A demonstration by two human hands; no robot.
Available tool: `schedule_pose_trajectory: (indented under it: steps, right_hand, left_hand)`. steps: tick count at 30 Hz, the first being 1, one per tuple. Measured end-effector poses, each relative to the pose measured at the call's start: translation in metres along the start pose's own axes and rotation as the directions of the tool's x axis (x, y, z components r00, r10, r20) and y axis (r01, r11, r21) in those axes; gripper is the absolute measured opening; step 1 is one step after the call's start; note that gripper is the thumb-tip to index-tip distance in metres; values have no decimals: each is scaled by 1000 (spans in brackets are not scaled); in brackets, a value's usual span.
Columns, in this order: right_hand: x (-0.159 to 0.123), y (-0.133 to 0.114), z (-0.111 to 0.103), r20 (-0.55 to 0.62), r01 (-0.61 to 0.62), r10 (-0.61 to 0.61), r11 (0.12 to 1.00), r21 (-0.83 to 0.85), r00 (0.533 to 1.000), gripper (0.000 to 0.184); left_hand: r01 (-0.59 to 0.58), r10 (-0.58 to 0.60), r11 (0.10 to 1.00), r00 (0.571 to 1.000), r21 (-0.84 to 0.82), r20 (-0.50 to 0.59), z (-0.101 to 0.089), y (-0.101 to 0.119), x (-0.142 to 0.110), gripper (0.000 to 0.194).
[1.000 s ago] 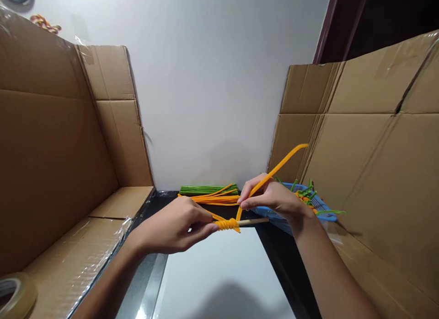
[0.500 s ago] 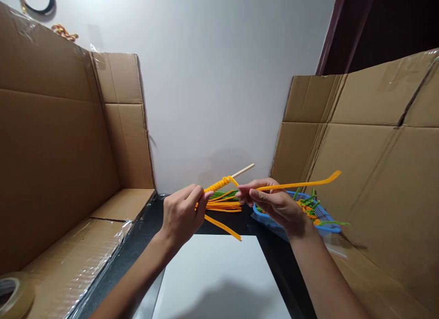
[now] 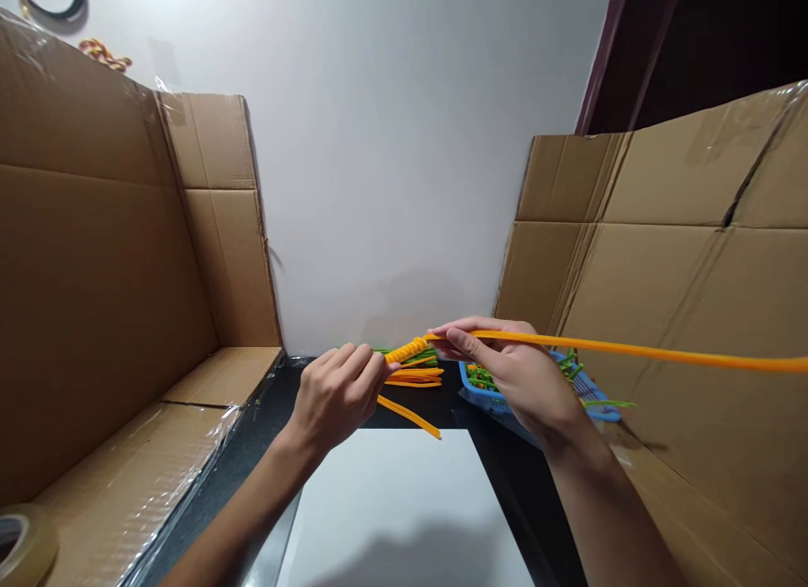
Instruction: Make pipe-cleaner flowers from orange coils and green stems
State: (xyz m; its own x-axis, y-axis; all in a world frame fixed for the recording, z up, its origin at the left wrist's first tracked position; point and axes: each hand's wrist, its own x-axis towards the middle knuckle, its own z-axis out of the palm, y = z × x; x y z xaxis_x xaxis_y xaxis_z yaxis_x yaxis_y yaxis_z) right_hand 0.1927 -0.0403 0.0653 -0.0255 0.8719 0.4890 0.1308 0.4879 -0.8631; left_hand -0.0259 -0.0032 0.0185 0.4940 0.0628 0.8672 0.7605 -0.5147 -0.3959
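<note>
My left hand (image 3: 341, 393) is closed on a thin stick wound with an orange pipe cleaner coil (image 3: 407, 349); a loose orange tail (image 3: 410, 417) hangs below it. My right hand (image 3: 511, 372) pinches the long free end of the orange pipe cleaner (image 3: 631, 349), which runs straight out to the right edge of the view. The stick's far tip is hidden behind my right hand's fingers. Both hands are raised above the dark table (image 3: 265, 427).
A pile of orange and green pipe cleaners (image 3: 413, 370) lies at the back by the white wall. A blue basket (image 3: 593, 395) with green and orange pieces sits at the right. Cardboard panels (image 3: 94, 258) stand on both sides. A tape roll (image 3: 25, 541) is at bottom left. A white sheet (image 3: 404, 511) lies in front.
The stick turned from level to pointing away from me. My right hand swung the free orange end from upward to straight out rightward, covering the stick's tip.
</note>
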Motion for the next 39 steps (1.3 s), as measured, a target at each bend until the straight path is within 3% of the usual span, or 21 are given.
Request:
schedule_pose_trajectory:
  steps: [4,6,8,10,12,15,17,19,21,25,27,30,33,35,39]
  right_hand:
    - [2,7,8,9,-5,5,994,106,1000,26]
    - [3,10,8,22,-9,6,991,133,1000,26]
    - [4,12,8,34,-31,26,986,162,999,27]
    - [4,14,6,54,-73,63,976,203,997,27]
    - [4,20,6,90,-136,117,959,247,989,29]
    - [-4,37,7,146,-240,206,931,276,968,31]
    - [-15,54,9,162,-299,262,914,276,951,32]
    - [-31,75,12,168,-359,323,891,277,931,33]
    - [-49,96,15,167,-418,384,864,282,908,35]
    - [-80,130,21,108,-488,479,824,286,871,38]
    - [-88,140,24,106,-526,518,804,278,849,38]
    - [-94,148,30,137,-571,557,769,288,819,35]
    - [-97,147,36,155,-588,571,744,318,806,32]
    - [-98,146,39,162,-582,563,743,330,811,30]
    - [-100,143,41,173,-574,551,742,346,817,25]
  left_hand:
    - [60,-60,998,995,3,75,1,3,0,34]
    - [106,-101,994,979,-21,175,2,5,0,34]
    - [189,-154,979,930,-75,333,4,7,0,35]
    - [305,-185,937,847,-172,499,6,10,-2,35]
    - [444,-179,842,767,-307,616,8,14,-9,37]
    - [657,-176,593,671,-466,721,10,25,-29,43]
    - [757,-163,434,599,-488,784,11,35,-50,47]
    - [805,-136,359,546,-473,826,14,46,-72,48]
    - [806,-132,380,532,-453,836,18,57,-94,45]
    - [765,-145,520,517,-380,843,27,68,-125,34]
    - [731,-115,571,523,-374,845,28,68,-132,27]
    - [661,-61,649,539,-376,840,24,66,-134,33]
    - [597,-12,733,493,-328,870,19,65,-129,21]
    - [561,13,770,462,-304,887,17,66,-126,23]
    - [563,1,788,404,-249,915,17,70,-126,23]
